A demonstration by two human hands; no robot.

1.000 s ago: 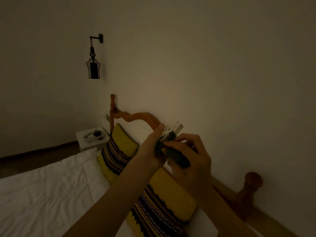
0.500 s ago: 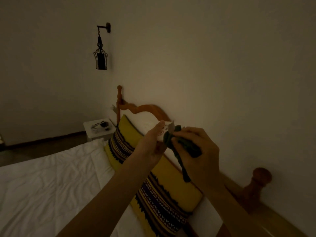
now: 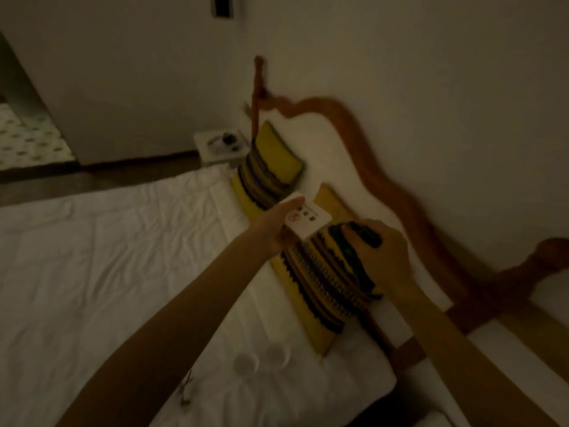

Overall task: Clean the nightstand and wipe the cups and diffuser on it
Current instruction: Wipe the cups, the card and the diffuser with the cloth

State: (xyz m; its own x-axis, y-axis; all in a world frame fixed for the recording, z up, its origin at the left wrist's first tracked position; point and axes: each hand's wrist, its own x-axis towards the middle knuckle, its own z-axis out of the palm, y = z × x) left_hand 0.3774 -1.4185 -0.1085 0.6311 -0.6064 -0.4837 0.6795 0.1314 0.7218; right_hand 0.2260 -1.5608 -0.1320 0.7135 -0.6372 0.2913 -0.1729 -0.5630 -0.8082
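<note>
Fingers of the left hand (image 3: 278, 224) pinch a white card (image 3: 306, 219). The right hand (image 3: 380, 255) is clenched around a dark cloth (image 3: 365, 234). Two cups (image 3: 261, 359) sit on the bed (image 3: 107, 257) near its right edge.

Dim, warm-toned bedroom view, soft with motion blur.

The white bedsheet (image 3: 101, 251) catches the most light, its creases showing as faint shadows; beyond its far end the wooden headboard (image 3: 348, 118) smears with blur and curves from wide-angle distortion. Beside the headboard, the wall (image 3: 431, 57) shades off to murky grey-brown. Near the sheet's closest edge, small pale objects stay out of focus.
</note>
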